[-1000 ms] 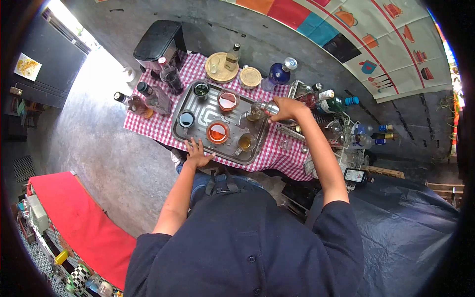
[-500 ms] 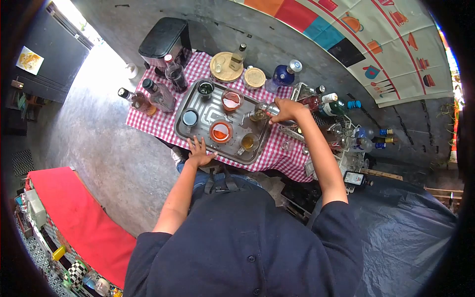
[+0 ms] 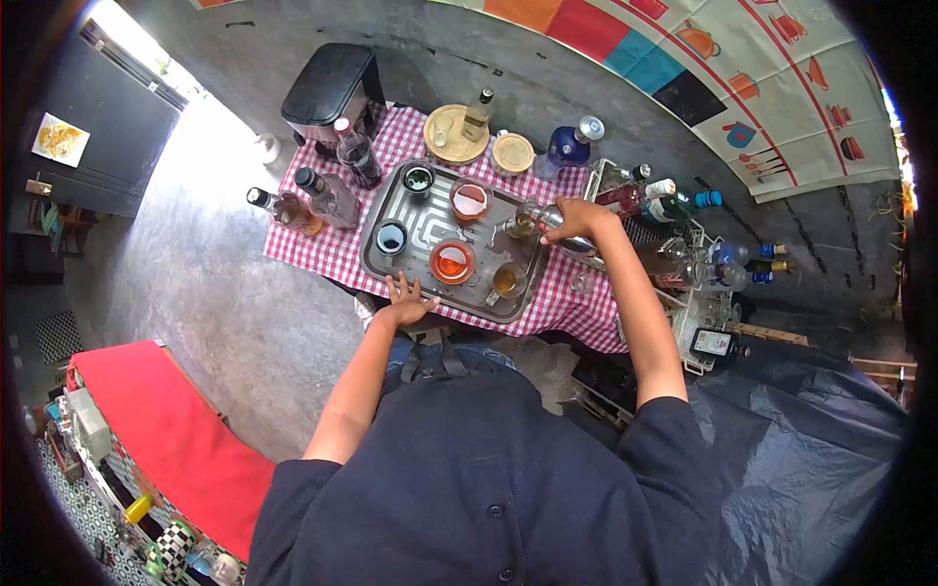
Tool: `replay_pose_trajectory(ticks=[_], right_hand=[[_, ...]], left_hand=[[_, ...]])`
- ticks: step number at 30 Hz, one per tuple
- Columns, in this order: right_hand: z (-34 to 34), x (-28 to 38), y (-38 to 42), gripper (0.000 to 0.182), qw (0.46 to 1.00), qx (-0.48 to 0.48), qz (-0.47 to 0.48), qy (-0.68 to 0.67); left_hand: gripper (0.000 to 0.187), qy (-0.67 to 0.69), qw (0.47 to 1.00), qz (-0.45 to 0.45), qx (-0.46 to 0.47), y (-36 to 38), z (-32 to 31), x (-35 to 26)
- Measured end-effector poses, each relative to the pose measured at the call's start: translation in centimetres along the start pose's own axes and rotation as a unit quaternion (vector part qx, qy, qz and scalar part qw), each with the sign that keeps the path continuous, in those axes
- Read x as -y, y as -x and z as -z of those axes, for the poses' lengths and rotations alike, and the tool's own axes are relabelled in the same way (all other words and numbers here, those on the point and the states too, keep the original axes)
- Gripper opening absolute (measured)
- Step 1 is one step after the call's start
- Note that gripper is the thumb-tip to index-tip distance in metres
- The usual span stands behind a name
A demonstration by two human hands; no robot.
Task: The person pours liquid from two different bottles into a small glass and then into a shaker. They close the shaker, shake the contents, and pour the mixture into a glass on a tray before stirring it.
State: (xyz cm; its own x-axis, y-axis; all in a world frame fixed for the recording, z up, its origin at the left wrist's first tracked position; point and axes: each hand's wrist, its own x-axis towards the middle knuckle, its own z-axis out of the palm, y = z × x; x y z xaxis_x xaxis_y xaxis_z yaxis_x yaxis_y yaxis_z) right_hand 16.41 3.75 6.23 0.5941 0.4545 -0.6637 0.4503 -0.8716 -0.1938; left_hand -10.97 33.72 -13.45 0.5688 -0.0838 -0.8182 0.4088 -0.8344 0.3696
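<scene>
My right hand (image 3: 576,221) is closed round a small shiny, silvery container (image 3: 553,217) at the right side of the metal tray (image 3: 405,220). The container is tilted towards a glass mug (image 3: 524,223); its exact kind is partly hidden by my fingers. My left hand (image 3: 408,306) lies with fingers spread on the tray's near rim. On the tray stand a glass with red-orange liquid (image 3: 452,262), another reddish glass (image 3: 470,200), a glass mug with amber liquid (image 3: 507,281), a dark-filled cup (image 3: 418,179) and a cup with pale bluish contents (image 3: 391,237).
Bottles stand left of the tray, including a dark red one (image 3: 358,156) and a clear one (image 3: 328,200). Behind are a round wooden board (image 3: 445,146) and a blue bottle (image 3: 565,148). A rack (image 3: 692,283) with several bottles lies right. A black bin (image 3: 330,88) stands behind.
The whole view has shifted slightly, so the table appears a little further right. My right hand still grips the silvery container by the mug, and my left hand stays at the tray rim.
</scene>
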Motion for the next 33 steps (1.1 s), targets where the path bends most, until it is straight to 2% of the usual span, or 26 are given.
replay_pose_trajectory(ticks=[3,5,7,10,12,15,26,29,33], right_hand=[[-0.1,0.3,0.3,0.100,1.000,0.004,-0.016,-0.019],[-0.7,-0.2,-0.1,0.101,0.999,0.008,-0.018,-0.028],[-1.0,-0.3,-0.2,0.102,0.999,0.008,-0.024,-0.030],[-0.7,0.6,0.5,0.103,0.999,0.010,-0.041,-0.018],[-0.1,1.5,1.1,0.106,0.998,0.025,-0.063,-0.003],[0.1,2.4,1.9,0.099,0.995,0.022,-0.098,0.028],[-1.4,2.6,1.3,0.092,0.990,0.005,-0.118,0.081],[-1.6,3.3,0.8,0.085,0.986,0.007,-0.136,0.091],[-1.6,3.8,0.4,0.083,0.986,-0.002,-0.135,0.101]], left_hand=[[0.101,-0.023,0.998,-0.045,0.026,-1.8,-0.5,1.8],[0.098,-0.011,0.998,-0.046,0.039,-2.4,-0.3,2.7],[0.096,0.045,0.998,-0.011,0.041,1.8,2.5,0.0],[0.092,-0.038,0.994,-0.075,0.068,-0.2,2.2,1.8],[0.090,-0.004,0.997,-0.054,0.063,0.0,2.1,2.1],[0.090,0.006,0.996,-0.059,0.068,1.0,3.0,1.8],[0.091,-0.022,0.980,-0.105,0.165,2.6,6.5,0.9],[0.085,-0.014,0.987,-0.098,0.129,2.0,5.5,1.7],[0.086,-0.018,0.982,-0.109,0.154,2.1,6.3,1.8]])
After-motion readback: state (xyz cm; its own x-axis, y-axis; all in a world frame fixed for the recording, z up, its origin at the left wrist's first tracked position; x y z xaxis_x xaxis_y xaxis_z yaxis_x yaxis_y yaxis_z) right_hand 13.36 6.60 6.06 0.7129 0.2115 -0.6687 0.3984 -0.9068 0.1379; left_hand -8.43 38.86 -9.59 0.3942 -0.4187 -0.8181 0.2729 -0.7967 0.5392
